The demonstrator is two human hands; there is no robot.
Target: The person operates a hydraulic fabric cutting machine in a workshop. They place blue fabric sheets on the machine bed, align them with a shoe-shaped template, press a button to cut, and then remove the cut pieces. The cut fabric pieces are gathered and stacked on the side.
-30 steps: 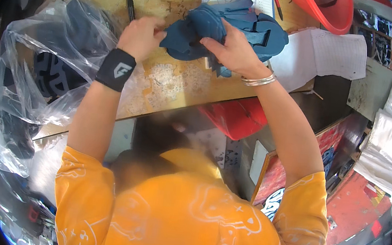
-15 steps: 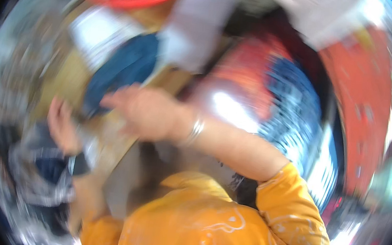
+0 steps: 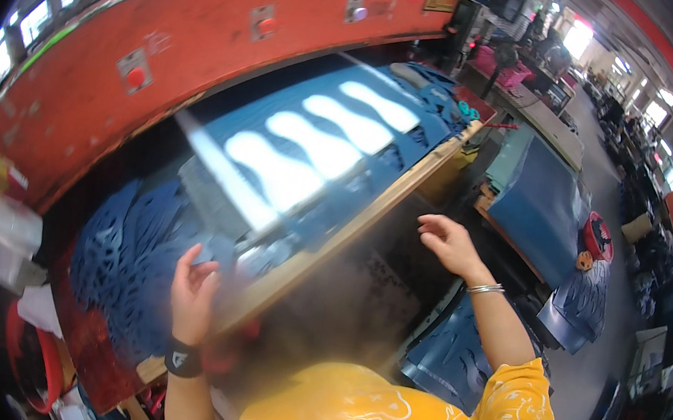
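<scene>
My left hand (image 3: pixel 192 300), a black band at its wrist, hovers by the wooden front edge (image 3: pixel 355 227) of a red machine's bed. Its fingers are apart, loosely bent, and hold nothing. A heap of blue cut-out sheet scraps (image 3: pixel 128 257) lies beside it. My right hand (image 3: pixel 450 246), with silver bangles, is in the air off that edge, loosely open, nothing in it. On the bed lies a blue sheet (image 3: pixel 260 117) bearing a row of bright white sole shapes (image 3: pixel 327 147). Above it runs the machine's red beam (image 3: pixel 206 42) with several round buttons.
To my right, smooth blue sheets (image 3: pixel 540 208) lie stacked on a low stand. Near them are a red basket (image 3: pixel 598 237) and a cut sheet (image 3: pixel 579 304). More blue sheets (image 3: pixel 453 348) are below my right arm. A red-rimmed bin (image 3: pixel 29 357) stands at lower left.
The view has swung from a worktop with a dark blue piece and a red-rimmed container to the red machine. My right hand, earlier over the blue piece, is now away to the right.
</scene>
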